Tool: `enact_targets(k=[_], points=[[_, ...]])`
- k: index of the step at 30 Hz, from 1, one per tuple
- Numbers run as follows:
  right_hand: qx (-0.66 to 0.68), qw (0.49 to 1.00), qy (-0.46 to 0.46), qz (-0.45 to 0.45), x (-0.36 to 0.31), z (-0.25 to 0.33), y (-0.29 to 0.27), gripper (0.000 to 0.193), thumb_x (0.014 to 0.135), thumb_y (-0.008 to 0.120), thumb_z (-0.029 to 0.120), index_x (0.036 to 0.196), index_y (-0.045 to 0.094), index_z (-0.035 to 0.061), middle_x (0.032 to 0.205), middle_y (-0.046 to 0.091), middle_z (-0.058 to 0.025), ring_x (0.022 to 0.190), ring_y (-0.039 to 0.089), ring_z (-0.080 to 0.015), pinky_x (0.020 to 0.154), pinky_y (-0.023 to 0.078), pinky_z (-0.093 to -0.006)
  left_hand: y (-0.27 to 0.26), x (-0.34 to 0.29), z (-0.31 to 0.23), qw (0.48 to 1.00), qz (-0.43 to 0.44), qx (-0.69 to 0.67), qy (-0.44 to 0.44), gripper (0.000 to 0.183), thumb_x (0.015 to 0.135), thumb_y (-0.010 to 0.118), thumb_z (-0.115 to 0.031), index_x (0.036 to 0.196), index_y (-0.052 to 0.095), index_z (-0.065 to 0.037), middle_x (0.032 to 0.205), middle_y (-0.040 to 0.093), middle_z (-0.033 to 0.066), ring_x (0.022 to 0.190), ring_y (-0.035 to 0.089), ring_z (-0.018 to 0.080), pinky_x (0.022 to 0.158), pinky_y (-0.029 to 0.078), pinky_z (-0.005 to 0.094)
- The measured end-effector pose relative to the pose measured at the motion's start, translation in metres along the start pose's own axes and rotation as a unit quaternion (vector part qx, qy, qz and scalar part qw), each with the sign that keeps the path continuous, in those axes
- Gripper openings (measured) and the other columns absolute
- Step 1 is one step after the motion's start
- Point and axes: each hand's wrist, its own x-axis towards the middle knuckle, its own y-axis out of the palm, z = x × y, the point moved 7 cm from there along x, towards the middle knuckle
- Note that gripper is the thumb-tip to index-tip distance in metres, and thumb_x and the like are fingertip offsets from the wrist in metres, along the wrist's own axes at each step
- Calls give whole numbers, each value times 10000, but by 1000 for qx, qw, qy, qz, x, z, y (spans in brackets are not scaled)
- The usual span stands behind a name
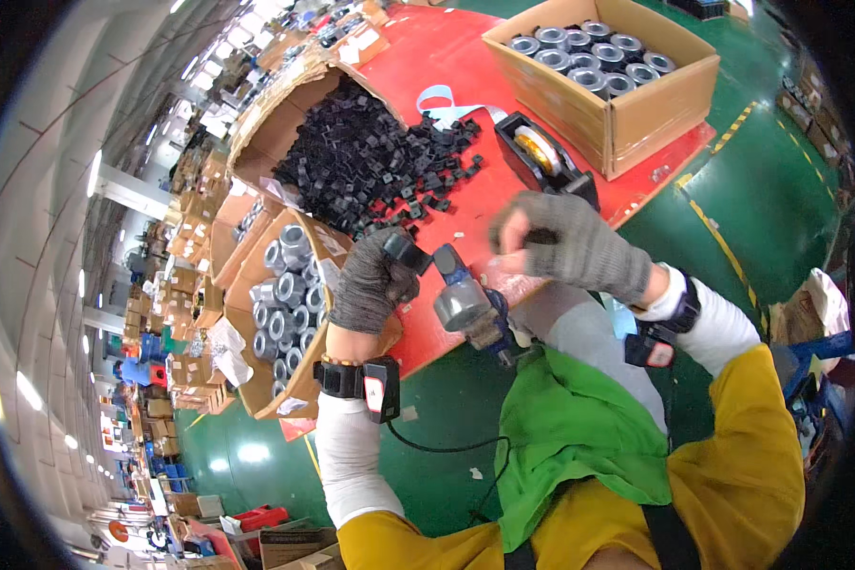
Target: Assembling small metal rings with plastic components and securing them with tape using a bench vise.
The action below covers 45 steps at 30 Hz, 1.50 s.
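Observation:
My left hand (372, 277), in a grey knitted glove, closes around a small black plastic block (407, 253) above the red table's (437, 328) near edge. To its right, my right hand (570, 242) wears a similar glove and is blurred. Its fingers curl inward, and whatever may be in them is hidden. Between the hands, a blue-and-grey device with a cloudy rounded cup (461, 304) stands at the table edge; its exact kind is unclear. Just beyond my left hand, many small black plastic pieces (380, 157) spill from a tipped carton (249, 142).
A black tape dispenser (577, 180) stands beyond my right hand. Behind it, an open carton (636, 128) holds grey ring-topped parts. Another carton (247, 375) with grey cylindrical parts sits left of my left hand. A cable (446, 448) hangs from my left wrist device.

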Motion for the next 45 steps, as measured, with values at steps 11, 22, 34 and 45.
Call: enact_targets(k=[11, 22, 34, 45], points=[[-66, 991, -8, 118, 4, 24, 44, 146, 739, 708, 115, 776, 593, 34, 764, 556, -52, 737, 570, -165, 661, 441, -302, 50, -34, 11, 939, 59, 334, 60, 362, 904, 473, -346, 735, 595, -50, 490, 496, 11, 374, 458, 84, 351, 338, 221], [-129, 985, -104, 41, -12, 40, 44, 141, 699, 701, 74, 757, 580, 32, 781, 563, -94, 754, 574, -235, 694, 452, -331, 51, -43, 25, 961, 28, 275, 12, 404, 896, 480, -406, 723, 592, -58, 512, 497, 16, 390, 461, 103, 365, 350, 235], [-35, 985, 99, 133, -8, 21, 44, 376, 691, 763, 192, 980, 562, 59, 826, 589, -43, 754, 591, -139, 693, 471, -281, 72, -59, 16, 875, 114, 449, 140, 152, 756, 556, 20, 865, 621, -64, 633, 562, 7, 500, 519, 78, 433, 400, 225], [-186, 937, -296, -4, -7, 63, 56, 170, 723, 713, 129, 851, 613, 79, 813, 580, -75, 730, 579, -251, 644, 473, -330, 39, -65, 19, 977, 7, 199, 76, 160, 883, 568, -213, 982, 580, -88, 623, 490, -46, 467, 455, 62, 409, 366, 226]])
